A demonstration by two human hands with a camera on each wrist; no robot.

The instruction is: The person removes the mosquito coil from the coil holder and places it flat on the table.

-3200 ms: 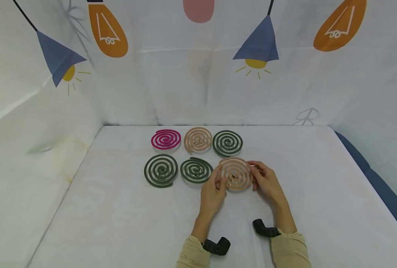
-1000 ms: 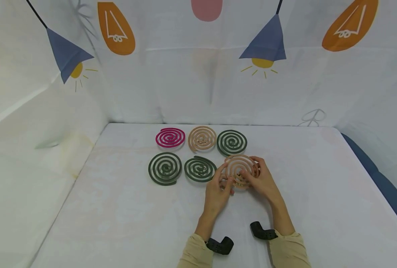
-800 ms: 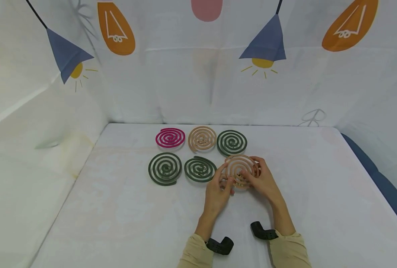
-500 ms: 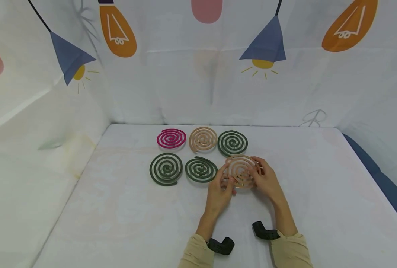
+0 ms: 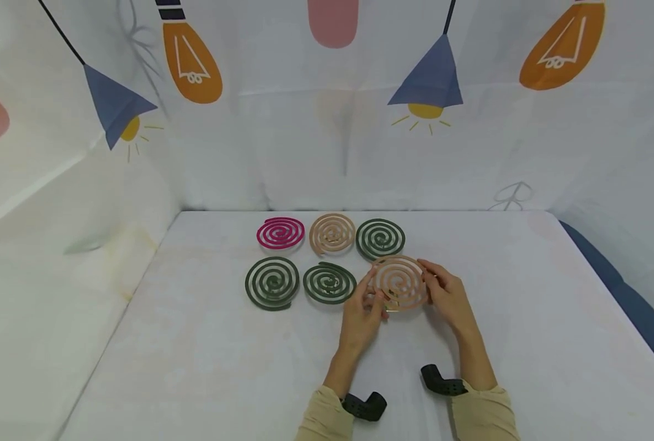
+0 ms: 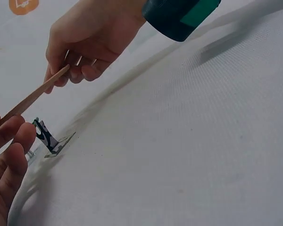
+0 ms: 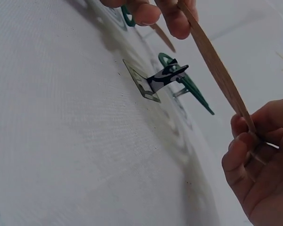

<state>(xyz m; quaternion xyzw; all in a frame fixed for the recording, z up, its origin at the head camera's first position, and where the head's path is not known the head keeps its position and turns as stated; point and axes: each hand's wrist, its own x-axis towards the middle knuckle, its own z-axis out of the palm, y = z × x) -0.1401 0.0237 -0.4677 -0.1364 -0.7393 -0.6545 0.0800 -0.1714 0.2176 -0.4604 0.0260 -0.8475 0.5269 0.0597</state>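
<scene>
A tan mosquito coil is held between both hands at the right end of the front row. My left hand pinches its left edge, and my right hand pinches its right edge. Both wrist views show the tan coil nearly edge-on, raised off the table. Beneath it stands a small bent metal coil stand, its upright tab near the coil's underside. Just left of the held coil is a dark green coil; another green coil lies behind it.
The back row also holds a magenta coil and a second tan coil. One more green coil is at the front left. A white patterned cloth rises along the back edge of the white table.
My right hand has drawn back from over the tan coil's face to its right edge. My left hand keeps its grip on the left edge. The other coils stay in place.
</scene>
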